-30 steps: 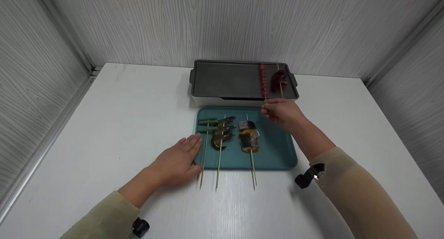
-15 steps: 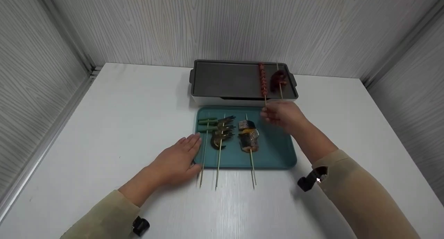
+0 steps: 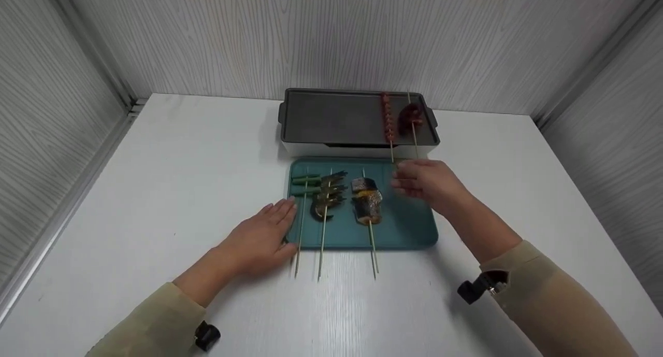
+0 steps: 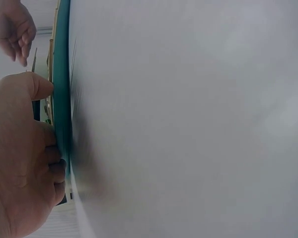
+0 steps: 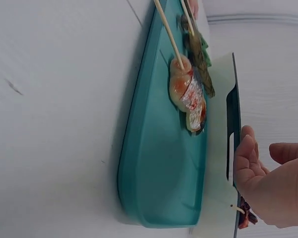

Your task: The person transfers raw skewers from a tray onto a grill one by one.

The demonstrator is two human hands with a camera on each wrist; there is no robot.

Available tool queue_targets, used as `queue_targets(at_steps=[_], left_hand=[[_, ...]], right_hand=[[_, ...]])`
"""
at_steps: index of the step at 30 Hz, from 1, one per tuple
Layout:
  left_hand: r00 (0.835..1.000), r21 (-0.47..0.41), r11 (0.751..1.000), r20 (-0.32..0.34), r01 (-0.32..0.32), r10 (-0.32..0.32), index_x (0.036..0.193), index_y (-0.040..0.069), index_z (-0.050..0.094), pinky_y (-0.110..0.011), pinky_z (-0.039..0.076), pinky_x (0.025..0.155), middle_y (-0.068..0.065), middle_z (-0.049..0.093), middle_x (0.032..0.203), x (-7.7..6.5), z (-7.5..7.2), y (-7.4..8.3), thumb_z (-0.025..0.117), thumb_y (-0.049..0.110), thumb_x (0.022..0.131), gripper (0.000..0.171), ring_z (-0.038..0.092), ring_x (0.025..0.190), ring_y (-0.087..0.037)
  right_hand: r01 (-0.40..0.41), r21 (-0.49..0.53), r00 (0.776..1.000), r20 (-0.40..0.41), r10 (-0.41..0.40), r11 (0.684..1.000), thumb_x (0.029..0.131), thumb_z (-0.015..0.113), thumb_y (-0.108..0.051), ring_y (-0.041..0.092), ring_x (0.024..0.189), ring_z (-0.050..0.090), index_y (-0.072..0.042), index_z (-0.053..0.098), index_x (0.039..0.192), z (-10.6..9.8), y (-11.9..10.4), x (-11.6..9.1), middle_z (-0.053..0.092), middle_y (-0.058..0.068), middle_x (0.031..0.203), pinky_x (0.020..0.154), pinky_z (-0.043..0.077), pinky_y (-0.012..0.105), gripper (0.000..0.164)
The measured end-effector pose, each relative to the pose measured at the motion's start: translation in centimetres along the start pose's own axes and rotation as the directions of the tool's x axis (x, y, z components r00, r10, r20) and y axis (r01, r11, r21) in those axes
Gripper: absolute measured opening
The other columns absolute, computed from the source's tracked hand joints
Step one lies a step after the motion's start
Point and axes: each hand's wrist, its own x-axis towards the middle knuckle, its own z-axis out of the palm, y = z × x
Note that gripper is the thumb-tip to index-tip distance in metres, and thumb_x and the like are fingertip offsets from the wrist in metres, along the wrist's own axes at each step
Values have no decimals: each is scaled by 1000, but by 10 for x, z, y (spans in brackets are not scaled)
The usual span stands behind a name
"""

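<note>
My right hand hovers over the back right of the teal tray, fingers loosely bent and thumb apart from them in the right wrist view. Just beyond its fingertips ends the stick of a skewer of small red pieces, which lies on the dark grill plate. Beside that on the plate is a skewer with a dark red curled piece. My left hand lies flat with fingers extended against the tray's left edge. On the tray are a green vegetable skewer, a shrimp skewer and a fish skewer.
The grill's white base stands right behind the tray. Skewer sticks overhang the tray's front edge. A pale wood-grain panel rises behind the white table, with further panels on both sides.
My right hand has let go of the red-piece skewer's stick and drawn back slightly toward me and to the right. The left hand keeps its place at the tray edge.
</note>
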Motion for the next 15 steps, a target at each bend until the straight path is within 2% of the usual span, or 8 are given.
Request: queue_targets(at_steps=[7, 15], left_hand=[[1000, 8, 1000, -3, 7, -7, 164, -8, 24, -49, 18, 131, -22, 19, 174, 1, 0, -1, 44, 44, 109, 79, 18, 161, -35], [1000, 10, 1000, -16, -16, 16, 163, -11, 25, -50, 19, 130, -25, 21, 172, -1, -1, 0, 44, 41, 109, 77, 20, 160, -38]], right_hand=[[-2, -49, 999, 43, 4, 999, 113, 55, -26, 22, 116, 71, 7, 49, 151, 2, 8, -28, 59, 25, 143, 113, 49, 44, 51], [-25, -59, 994, 102, 30, 998, 110, 61, -27, 19, 105, 75, 8, 56, 145, 1, 36, -54, 71, 15, 122, 91, 59, 29, 50]])
